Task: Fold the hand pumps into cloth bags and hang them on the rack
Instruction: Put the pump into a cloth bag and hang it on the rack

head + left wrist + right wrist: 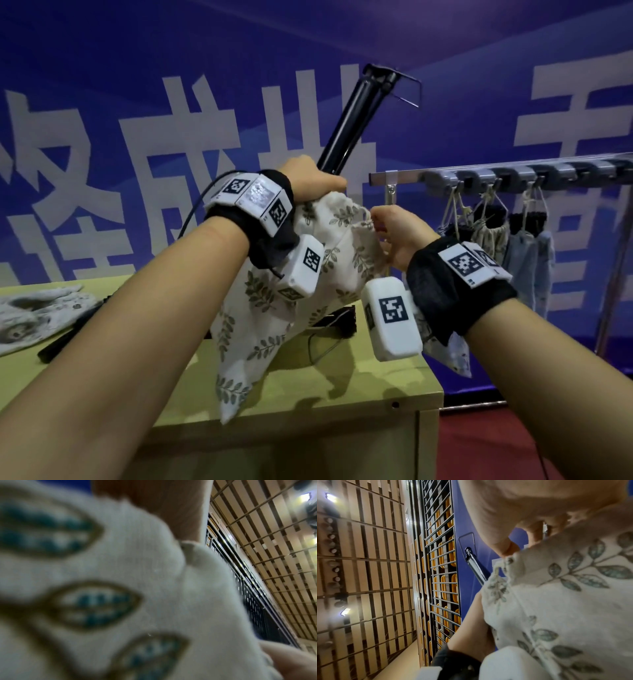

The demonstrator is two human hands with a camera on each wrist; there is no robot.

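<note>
A black hand pump (346, 123) sticks up and to the right out of a white cloth bag with a leaf print (274, 301). My left hand (315, 180) grips the bag's gathered mouth around the pump's tube. My right hand (394, 236) pinches the bag's rim on its right side. The bag hangs above the table's corner. In the right wrist view the pump's tube (476, 568) rises from the bag (556, 601), with the right hand's fingers (505, 547) on the cloth edge. The left wrist view is filled by blurred bag cloth (120, 574).
A metal rack (513, 171) with grey hooks stands at the right; three filled bags (507, 240) hang from it by drawstrings. On the green table (376, 387) lie another cloth bag (37, 311), a black pump (68, 335) and a dark item (335, 318).
</note>
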